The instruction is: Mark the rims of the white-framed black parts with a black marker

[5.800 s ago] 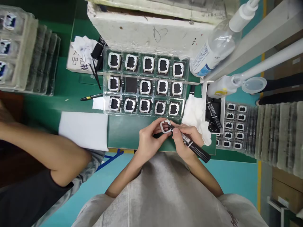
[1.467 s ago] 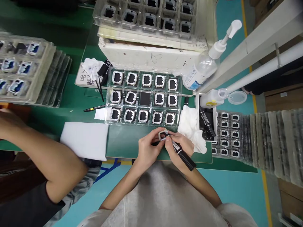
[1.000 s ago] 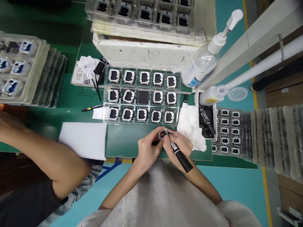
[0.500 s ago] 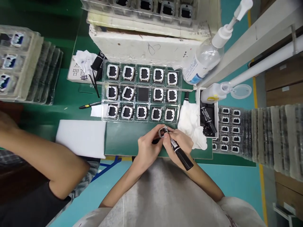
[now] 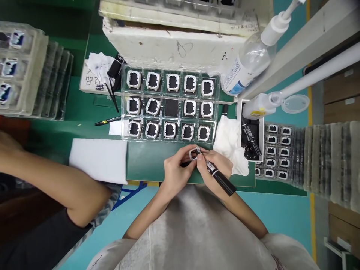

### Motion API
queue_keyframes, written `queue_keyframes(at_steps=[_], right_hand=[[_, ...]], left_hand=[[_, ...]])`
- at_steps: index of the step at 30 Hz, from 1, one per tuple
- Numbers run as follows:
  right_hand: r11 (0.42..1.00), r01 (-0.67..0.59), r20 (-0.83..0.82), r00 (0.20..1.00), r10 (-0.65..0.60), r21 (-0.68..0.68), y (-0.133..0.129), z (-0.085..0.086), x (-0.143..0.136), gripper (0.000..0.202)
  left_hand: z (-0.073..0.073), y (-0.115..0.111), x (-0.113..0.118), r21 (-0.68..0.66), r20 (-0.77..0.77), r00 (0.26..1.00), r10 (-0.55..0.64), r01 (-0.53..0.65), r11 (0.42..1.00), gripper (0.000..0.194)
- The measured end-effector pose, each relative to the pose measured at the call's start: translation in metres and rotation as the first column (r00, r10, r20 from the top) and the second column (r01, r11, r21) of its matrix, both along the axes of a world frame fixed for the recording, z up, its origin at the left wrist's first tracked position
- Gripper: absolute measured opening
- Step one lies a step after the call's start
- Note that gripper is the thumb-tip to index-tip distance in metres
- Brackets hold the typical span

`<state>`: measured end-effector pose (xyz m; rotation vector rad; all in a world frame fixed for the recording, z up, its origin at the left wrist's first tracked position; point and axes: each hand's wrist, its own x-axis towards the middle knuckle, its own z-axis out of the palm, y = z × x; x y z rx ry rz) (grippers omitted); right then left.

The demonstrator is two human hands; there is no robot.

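Small square frame [image 5: 194, 153]: white rim, black centre. Marker pen [image 5: 219, 177]: black barrel with one white band. Clear plastic tray [image 5: 170, 105]: rows of matching white-and-black frames, one cell plain black. Tabletop [image 5: 146, 161]: dark green. Foam sheet [image 5: 98, 160]: plain white. Crumpled cloth [image 5: 230, 144]: white. Floor [image 5: 281, 213]: turquoise.

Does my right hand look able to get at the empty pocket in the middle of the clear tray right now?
Probably yes: the empty pocket lies open just beyond the right hand, nothing over it, though that hand holds a marker.
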<state>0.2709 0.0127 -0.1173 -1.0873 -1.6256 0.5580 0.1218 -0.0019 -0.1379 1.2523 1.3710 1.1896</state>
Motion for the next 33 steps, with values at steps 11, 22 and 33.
queue_keyframes(at_steps=[11,22,33], right_hand=[[0.996,0.021,-0.040,0.999,-0.024,-0.084,-0.0026,0.0057,0.0024,0.013],[0.996,0.074,-0.011,0.997,-0.074,-0.043,-0.0024,-0.0004,-0.0003,0.012],[0.995,0.081,0.010,0.997,-0.081,-0.054,-0.0016,0.0023,0.0000,0.013]], left_hand=[[0.0012,0.0045,-0.0019,-0.081,0.093,0.996,-0.006,0.014,0.997,0.038],[0.0033,0.0066,-0.0041,-0.092,0.110,0.993,-0.035,0.045,0.995,0.040],[0.0079,0.0058,-0.0028,-0.046,0.075,0.997,-0.036,0.040,0.998,0.034]])
